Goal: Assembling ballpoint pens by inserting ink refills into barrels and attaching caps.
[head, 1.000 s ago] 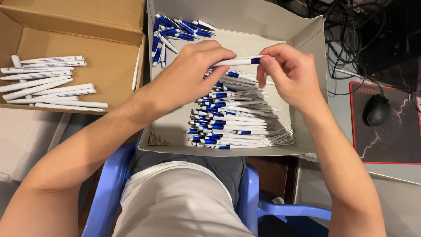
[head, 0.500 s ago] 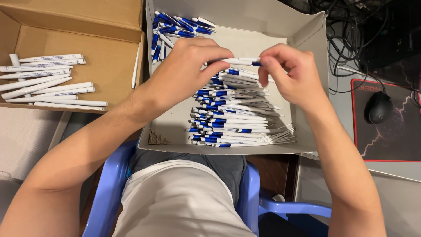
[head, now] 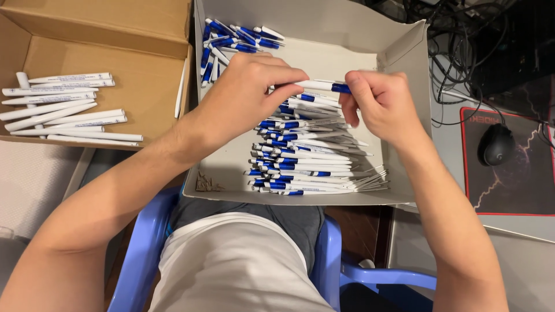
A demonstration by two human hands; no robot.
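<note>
Pen [head: 324,86] assembly is seen over the white box [head: 404,52]: one white pen with a blue end is held level between both hands, just above the stack [head: 306,159] of finished pens. The left hand [head: 245,95] is closed on the white barrel, thumb and forefinger pinched near its middle, the remaining fingers curled under. The right hand [head: 378,107] is closed on the blue end, fingertips bunched around it. Both wrists are bent inward and both forearms are angled up from the lap, so that the hands meet over the box's centre.

For the step to be done well, the two parts should probably be kept in one straight line and pressed or twisted squarely, with the barrel held firm so that it is not bent. The grip is best kept close to the joint. Loose blue parts [head: 231,37] are heaped at the box's far corner, and plain white barrels [head: 63,107] are laid in the brown box [head: 144,75] to the left.
</note>
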